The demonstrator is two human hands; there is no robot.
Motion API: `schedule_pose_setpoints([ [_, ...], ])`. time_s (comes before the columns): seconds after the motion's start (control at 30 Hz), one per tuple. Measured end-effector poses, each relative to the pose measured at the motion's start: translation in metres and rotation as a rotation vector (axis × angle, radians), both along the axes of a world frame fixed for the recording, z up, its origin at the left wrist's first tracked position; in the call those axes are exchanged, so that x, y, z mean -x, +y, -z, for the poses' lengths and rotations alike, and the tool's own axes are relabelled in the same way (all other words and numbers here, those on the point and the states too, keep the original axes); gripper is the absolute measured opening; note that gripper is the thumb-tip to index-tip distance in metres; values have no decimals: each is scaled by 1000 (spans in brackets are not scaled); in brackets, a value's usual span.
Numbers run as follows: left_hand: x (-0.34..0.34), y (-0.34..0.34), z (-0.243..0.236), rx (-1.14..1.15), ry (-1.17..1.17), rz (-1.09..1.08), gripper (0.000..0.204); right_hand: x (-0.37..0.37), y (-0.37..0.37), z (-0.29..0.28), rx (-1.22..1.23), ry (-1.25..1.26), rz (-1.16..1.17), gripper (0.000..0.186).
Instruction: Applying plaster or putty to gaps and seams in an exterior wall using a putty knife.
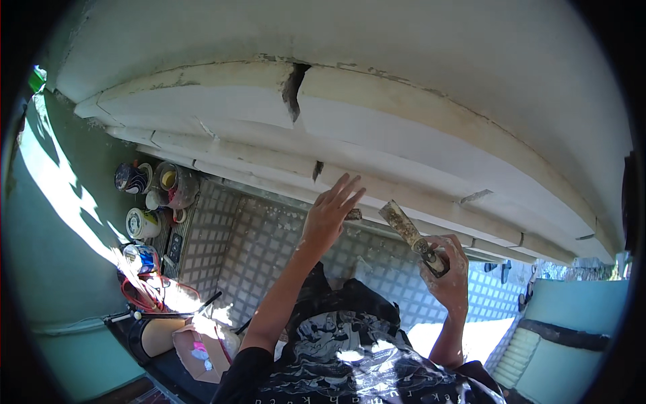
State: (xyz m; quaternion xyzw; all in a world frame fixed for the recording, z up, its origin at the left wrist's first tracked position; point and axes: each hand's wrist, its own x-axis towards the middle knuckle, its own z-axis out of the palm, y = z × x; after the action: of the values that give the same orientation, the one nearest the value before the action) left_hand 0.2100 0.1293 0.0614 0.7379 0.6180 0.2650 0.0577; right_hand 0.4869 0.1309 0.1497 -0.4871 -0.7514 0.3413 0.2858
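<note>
Right hand [449, 276], grip wrapped round handle of scraper [402, 224], blade near pale moulding [404, 193]; left hand [328, 214] empty, fingers spread beside dark gap [317, 170]. Careless swing could chip moulding's edge.

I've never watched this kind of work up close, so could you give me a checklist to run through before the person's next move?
1. Right hand gripping the scraper: ok, fingers closed around its handle.
2. Blade clean: not ok, it is blotched with residue.
3. Left hand open: ok, its fingers are spread.
4. Left hand touching the lower ledge: cannot tell; the fingertips overlap it in this view.
5. Upper ledge unbroken: not ok, a dark gap splits it.
6. Tubs away from both hands: ok, they stand near the left wall.
</note>
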Motion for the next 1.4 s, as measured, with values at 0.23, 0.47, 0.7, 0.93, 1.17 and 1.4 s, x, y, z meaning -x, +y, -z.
schedule_pose_setpoints([
  [0.23, -11, -3, 15, -31, 76, -384, 85, -22, 10, 18, -107, -10, -3, 41],
  [0.47, -6, 5, 27, -97, -81, -483, 72, -26, 17, 21, -69, 34, -85, 37],
  [0.7, -6, 6, 17, 32, -51, -509, 78, -17, 21, 20, 6, 92, -99, 34],
  [0.93, 8, -15, 1, 92, -135, -376, 78, 3, 29, 23, -28, 67, -197, 35],
  [1.17, -3, -59, 30, -32, -297, -433, 71, 40, 38, 17, -207, 41, -229, 34],
  [1.4, 3, -65, 42, -5, -692, -592, 55, 89, 49, -16, -405, -69, -218, 33],
])
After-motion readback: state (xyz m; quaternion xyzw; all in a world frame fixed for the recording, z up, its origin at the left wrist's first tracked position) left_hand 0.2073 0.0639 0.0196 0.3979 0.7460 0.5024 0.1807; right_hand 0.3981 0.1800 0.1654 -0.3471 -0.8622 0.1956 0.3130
